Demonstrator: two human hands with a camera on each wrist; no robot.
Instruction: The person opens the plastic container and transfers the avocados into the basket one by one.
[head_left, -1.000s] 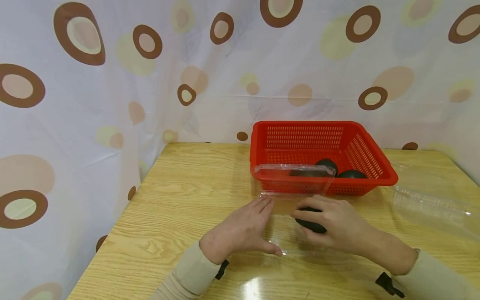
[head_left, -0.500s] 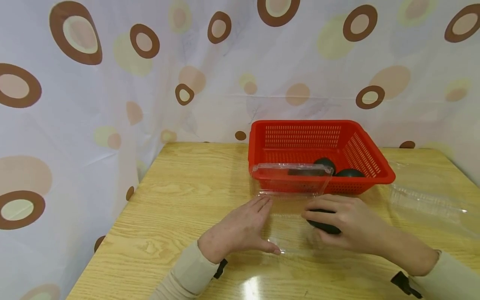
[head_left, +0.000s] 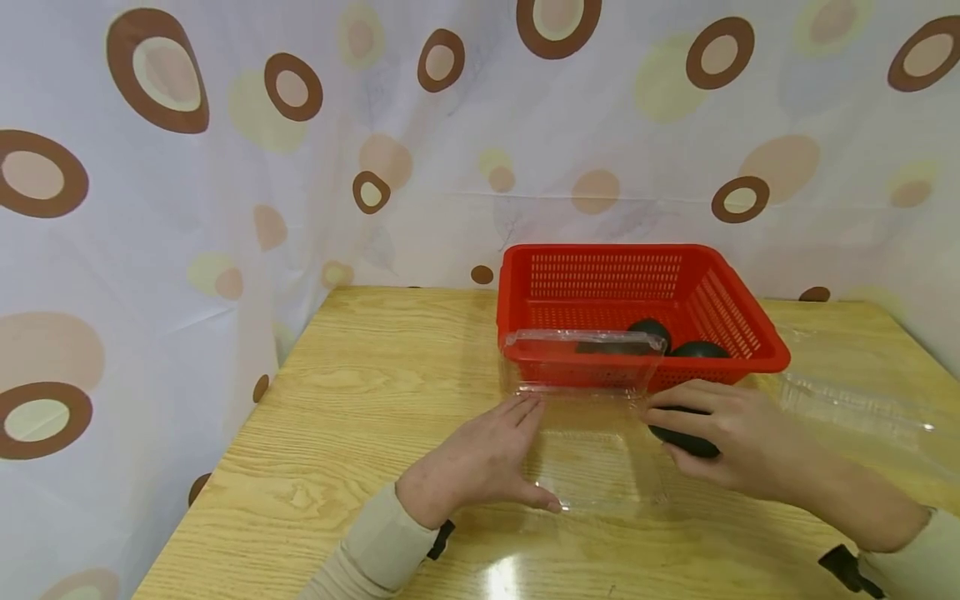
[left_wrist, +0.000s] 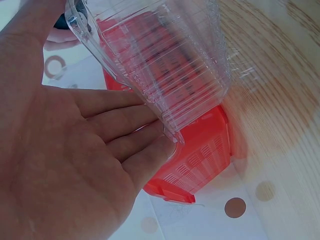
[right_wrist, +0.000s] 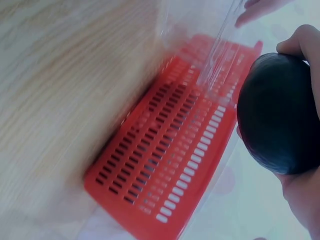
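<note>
A clear plastic clamshell box stands on the table with its lid raised at the back; nothing shows in its base. My left hand rests along the box's left side, fingers straight and thumb at the front edge. In the left wrist view, the fingertips touch the clear rim. My right hand grips a smooth dark green avocado just right of the box, above the table. The palm hides part of the avocado in the head view.
A red slotted basket stands behind the box, with dark avocados inside. Another clear plastic container lies at the right of the wooden table. A patterned curtain hangs behind.
My right hand has moved right with the avocado, from over the box's base to beyond its right side. The left hand has stayed at the box.
</note>
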